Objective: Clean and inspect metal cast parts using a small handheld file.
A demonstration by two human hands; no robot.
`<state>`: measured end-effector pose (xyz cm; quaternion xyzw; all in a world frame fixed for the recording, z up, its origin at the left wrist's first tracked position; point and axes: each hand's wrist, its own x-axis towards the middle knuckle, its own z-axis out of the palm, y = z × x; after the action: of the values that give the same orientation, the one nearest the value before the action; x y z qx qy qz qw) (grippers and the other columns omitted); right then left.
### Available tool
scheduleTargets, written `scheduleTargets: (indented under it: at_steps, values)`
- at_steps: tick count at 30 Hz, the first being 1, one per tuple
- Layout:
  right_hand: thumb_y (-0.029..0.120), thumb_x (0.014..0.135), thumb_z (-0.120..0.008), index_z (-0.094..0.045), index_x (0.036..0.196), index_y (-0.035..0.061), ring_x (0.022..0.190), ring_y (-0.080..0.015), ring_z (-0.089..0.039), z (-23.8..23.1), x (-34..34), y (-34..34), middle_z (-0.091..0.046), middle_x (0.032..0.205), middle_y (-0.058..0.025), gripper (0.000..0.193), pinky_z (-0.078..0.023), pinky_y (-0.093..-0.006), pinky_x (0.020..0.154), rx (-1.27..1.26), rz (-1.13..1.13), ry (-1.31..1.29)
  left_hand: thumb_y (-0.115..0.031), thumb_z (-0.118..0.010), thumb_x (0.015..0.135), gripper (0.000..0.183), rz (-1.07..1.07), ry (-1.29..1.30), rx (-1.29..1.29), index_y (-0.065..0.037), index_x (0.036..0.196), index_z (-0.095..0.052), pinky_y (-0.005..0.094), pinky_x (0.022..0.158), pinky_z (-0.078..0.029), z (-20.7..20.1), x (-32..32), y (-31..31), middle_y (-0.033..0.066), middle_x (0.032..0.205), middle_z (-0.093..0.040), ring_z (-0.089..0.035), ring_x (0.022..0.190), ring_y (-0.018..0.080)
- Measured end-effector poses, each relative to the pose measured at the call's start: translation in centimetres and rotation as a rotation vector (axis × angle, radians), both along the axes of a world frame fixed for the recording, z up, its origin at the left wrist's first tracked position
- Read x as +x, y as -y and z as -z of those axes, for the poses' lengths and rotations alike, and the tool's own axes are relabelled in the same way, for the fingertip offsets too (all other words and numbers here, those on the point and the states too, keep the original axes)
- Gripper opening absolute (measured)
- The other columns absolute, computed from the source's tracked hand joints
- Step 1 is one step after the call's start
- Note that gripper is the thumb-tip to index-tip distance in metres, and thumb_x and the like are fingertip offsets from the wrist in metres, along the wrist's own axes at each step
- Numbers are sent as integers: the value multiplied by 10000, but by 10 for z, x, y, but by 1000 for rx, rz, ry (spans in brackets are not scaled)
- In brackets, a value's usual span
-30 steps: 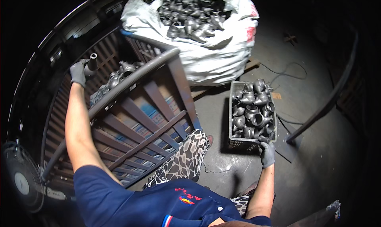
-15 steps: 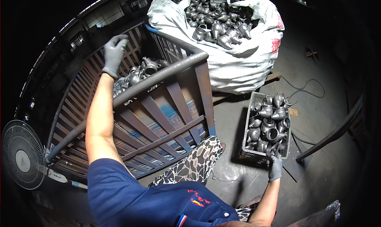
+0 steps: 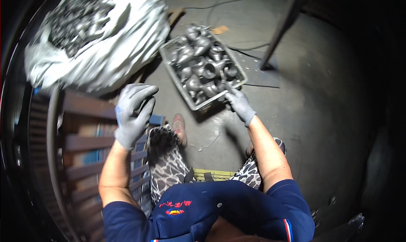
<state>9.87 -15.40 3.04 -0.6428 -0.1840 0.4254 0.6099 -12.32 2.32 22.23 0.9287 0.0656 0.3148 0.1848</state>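
A grey plastic crate point(image 3: 179, 86) stands on the floor ahead, heaped with grey metal fittings point(image 3: 198, 64) that have rounded bodies and round openings. My right hand point(image 3: 239, 104), in a grey glove, grips the crate's near right corner; part of its fingers is hidden at the rim. To the left, my gloved left hand point(image 3: 134, 111) hangs in the air above the end of a brown metal-barred bin point(image 3: 80, 142). Its fingers are bent, with a gap between them and the thumb, and I see nothing in them.
A big white woven sack point(image 3: 127, 47) full of similar fittings stands at the far left, beyond the bin. A dark metal post point(image 3: 281, 30) rises right of the crate, and a cable point(image 3: 220, 4) lies on the floor behind. Something yellow and slatted point(image 3: 215, 174) shows between my legs.
My view has swung right and down toward the crate. My left hand has come away from over the bin's inside and back toward me. My right hand stays at the crate's near edge.
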Motion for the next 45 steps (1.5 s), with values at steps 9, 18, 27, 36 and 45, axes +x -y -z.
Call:
scheduleTargets:
  at_steps: [9, 18, 27, 36, 45]
  values:
    - [124, 898, -525, -503, 1306, 147, 519, -42, -419, 16, -5, 15, -519, 728, 63, 409, -391, -226, 460, 42, 44, -64, -8, -577, 839, 378, -108, -143, -860, 54, 1208, -521, 283, 887, -439, 205, 137, -94, 122, 1123, -594, -563, 1007, 178]
    - [73, 931, -437, -371, 1400, 110, 515, -28, -369, 14, -1, 13, -566, 773, 16, 475, -349, -189, 458, 96, 11, -190, -81, -652, 742, 657, -374, -269, -380, 34, 1336, -398, 345, 1029, -341, 275, 231, -193, 205, 1336, -454, -440, 1241, 310]
    - [97, 922, -464, -399, 1382, 106, 504, -32, -377, 9, 7, 8, -596, 805, 10, 464, -344, -184, 451, 56, -28, -134, -10, -590, 690, 308, -277, -371, -508, 38, 993, -618, 354, 753, -482, 293, 230, -199, 160, 892, -676, -647, 840, 259]
    - [98, 898, -507, -534, 1276, 126, 502, -6, -378, -6, 7, 12, -609, 802, 57, 380, -292, -165, 427, 138, 132, -252, 66, -495, 735, 380, -114, -208, -1031, 90, 1106, -571, 217, 553, -405, 255, 166, -158, 27, 799, -592, -509, 647, 78]
    - [311, 895, -596, -583, 1139, 120, 508, 5, -407, -12, 12, 15, -589, 752, 74, 310, -269, -156, 407, 261, 262, -280, 23, -515, 731, 131, 283, -164, -1247, 38, 853, -561, 225, 559, -432, 150, 114, 10, 63, 722, -605, -538, 574, 110]
